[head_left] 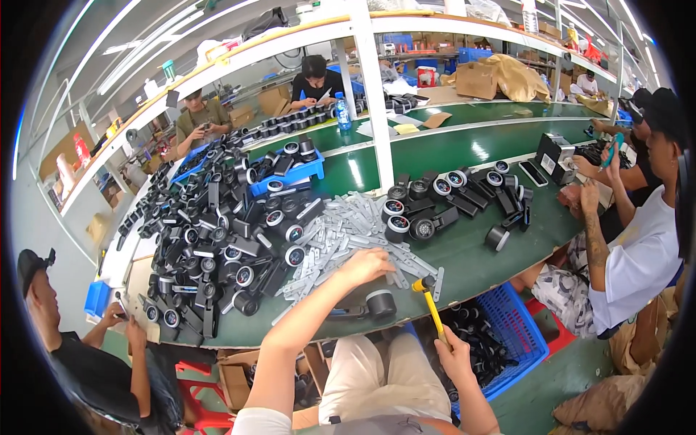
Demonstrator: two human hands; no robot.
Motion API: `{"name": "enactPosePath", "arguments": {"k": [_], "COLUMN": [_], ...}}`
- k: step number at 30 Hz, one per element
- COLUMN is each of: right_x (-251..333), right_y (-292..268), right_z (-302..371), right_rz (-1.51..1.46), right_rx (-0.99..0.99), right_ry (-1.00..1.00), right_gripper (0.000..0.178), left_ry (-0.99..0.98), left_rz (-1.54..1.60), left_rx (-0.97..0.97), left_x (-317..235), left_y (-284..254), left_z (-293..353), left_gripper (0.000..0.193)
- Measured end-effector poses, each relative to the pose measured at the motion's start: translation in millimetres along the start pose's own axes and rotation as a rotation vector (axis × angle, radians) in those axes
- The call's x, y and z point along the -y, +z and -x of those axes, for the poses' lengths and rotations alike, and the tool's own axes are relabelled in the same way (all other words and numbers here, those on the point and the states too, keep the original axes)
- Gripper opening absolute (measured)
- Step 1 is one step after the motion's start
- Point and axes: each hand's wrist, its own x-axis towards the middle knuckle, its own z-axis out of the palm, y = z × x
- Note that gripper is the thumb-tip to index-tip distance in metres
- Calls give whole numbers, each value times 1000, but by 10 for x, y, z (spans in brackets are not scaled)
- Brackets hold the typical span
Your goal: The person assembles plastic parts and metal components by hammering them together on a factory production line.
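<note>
My left hand [367, 266] reaches over the table, its fingers bent together at a flat grey strip [396, 278] on the near right side of a loose pile of such strips [341, 243]. My right hand [455, 351] is wrapped round the yellow handle of a small hammer [433, 308], whose black and yellow head points up by the table's front edge. Between my hands, nearest me, lies a black device with a round cylindrical end [380, 304]. My left forearm partly covers the strips and the device's long part.
Many black devices with round dials [217, 246] heap up on the left, more [442, 196] on the right. A blue tray [290, 174] holds several. Below the edge stands a blue basket [518, 326]. A white post [373, 94] rises ahead. Co-workers sit left, right and opposite.
</note>
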Motion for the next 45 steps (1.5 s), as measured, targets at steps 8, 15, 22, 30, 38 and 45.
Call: {"name": "enactPosePath", "arguments": {"k": [8, 15, 22, 30, 38, 45], "right_x": [-212, -194, -100, -4, 40, 25], "right_y": [-58, -2, 160, 300, 254, 231], "right_z": [192, 335, 385, 383, 319, 311], "right_rz": [-85, -142, -138, -116, -180, -187], "right_rx": [-56, -31, 27, 57, 69, 31], "right_ry": [-62, -54, -83, -104, -6, -20], "right_gripper": [43, 43, 42, 41, 41, 42], "left_ry": [-215, -626, -577, -684, -651, -532], "left_rz": [424, 690, 87, -102, -122, 56], "left_rx": [-197, -466, -336, -429, -560, -564], "left_x": [5, -291, -900, -1389, -1345, -1232], "left_y": [19, -139, -228, -50, -42, 37], "left_z": [138, 1158, 1444, 1290, 1178, 1075], "left_gripper": [19, 12, 45, 32, 27, 26]}}
